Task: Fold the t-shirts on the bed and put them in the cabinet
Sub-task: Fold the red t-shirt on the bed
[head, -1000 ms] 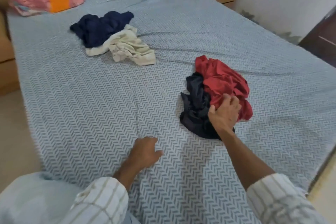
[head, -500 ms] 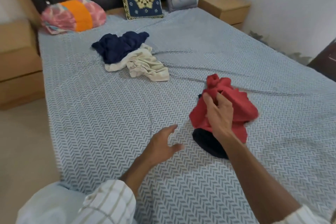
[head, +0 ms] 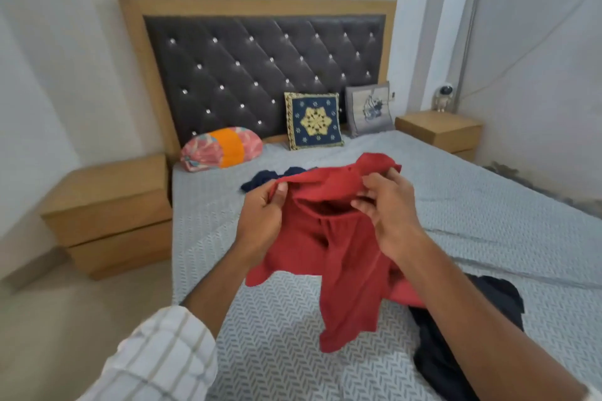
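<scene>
The red t-shirt (head: 338, 238) has been lifted off the bed (head: 488, 225) and is now pinched by both the left hand (head: 260, 221) and right hand (head: 391, 205); folding can start.

Red t-shirt (head: 338, 257), grey herringbone bedsheet (head: 277, 335) (navy cushion (head: 313, 120))

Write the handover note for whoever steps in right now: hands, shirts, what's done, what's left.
Left hand and right hand each grip the red t-shirt near its collar, holding it up over the bed, unfolded.
Black t-shirt lies crumpled on the bed under the right forearm.
Navy t-shirt lies farther up the bed, partly hidden behind the red one.
Done: nothing folded.
Left: fold every shirt and put them in the cabinet, which is out of view.
</scene>
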Available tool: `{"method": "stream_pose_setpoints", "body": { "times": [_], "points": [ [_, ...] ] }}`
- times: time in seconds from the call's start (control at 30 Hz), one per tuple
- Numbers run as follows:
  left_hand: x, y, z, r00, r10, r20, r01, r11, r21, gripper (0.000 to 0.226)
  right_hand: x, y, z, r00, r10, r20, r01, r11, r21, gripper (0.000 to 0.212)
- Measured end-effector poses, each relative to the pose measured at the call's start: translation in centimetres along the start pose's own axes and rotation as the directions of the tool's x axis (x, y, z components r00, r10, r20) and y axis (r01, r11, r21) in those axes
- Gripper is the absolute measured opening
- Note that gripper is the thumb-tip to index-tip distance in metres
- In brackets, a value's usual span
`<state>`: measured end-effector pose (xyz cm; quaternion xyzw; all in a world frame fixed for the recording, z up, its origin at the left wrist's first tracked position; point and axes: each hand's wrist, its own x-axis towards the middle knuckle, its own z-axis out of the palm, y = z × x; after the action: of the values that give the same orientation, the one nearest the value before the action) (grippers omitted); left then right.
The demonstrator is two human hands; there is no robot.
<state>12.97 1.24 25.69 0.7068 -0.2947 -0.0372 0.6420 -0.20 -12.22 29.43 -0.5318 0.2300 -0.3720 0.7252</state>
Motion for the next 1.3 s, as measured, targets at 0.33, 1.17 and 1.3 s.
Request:
{"method": "stream_pose_setpoints", "body": {
  "times": [0.33, 1.17, 1.3],
  "points": [
    [4.7, 7.7, -4.9, 0.998, -0.009, 0.068, 0.019, 0.988, -0.151, 0.042, -1.7, 1.5, 4.1, 0.854, -0.068, 0.515, 0.179, 0.969, -0.170, 0.082],
    [0.9, 1.9, -7.2, 0.937, 0.233, 0.260, -0.346, 0.715, 0.608, 0.049, -1.8, -2.7, 10.8, 0.991, 0.097, 0.090, -0.072, 0.966, -0.248, 0.018],
    [1.2, 1.9, -8.0, 0.937, -0.016, 0.348, -0.114, 0.930, 0.350, 0.022, -2.3, -2.9, 11.0, 0.977, 0.175, 0.118, -0.177, 0.984, 0.000, 0.008]
  ]
}}
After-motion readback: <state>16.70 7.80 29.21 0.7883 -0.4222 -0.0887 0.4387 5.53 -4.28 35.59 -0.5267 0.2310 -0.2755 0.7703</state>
